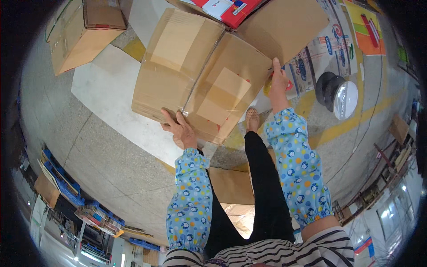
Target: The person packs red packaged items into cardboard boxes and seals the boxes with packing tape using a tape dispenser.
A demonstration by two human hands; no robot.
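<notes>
A closed cardboard box (pixel 147 89) lies in front of me, with clear tape along its middle seam and paler rectangular patches on both halves of its top. My left hand (pixel 181 132) rests on the box's near edge beside the seam, fingers spread. At the right corner of the box, my right hand (pixel 279 86) is closed around a yellow-and-red object (pixel 267 85), perhaps a tape dispenser; my hand covers most of it. One finger of that hand points along the box's corner.
An open carton with red packets (pixel 238 15) stands beyond the box, its flap (pixel 284 29) spread rightward. Another carton (pixel 73 42) is at far left. Round black and white stacked items (pixel 344 100) sit on the floor at right, near printed sheeting (pixel 311 62). A red cutter-like tool (pixel 370 30) lies far right.
</notes>
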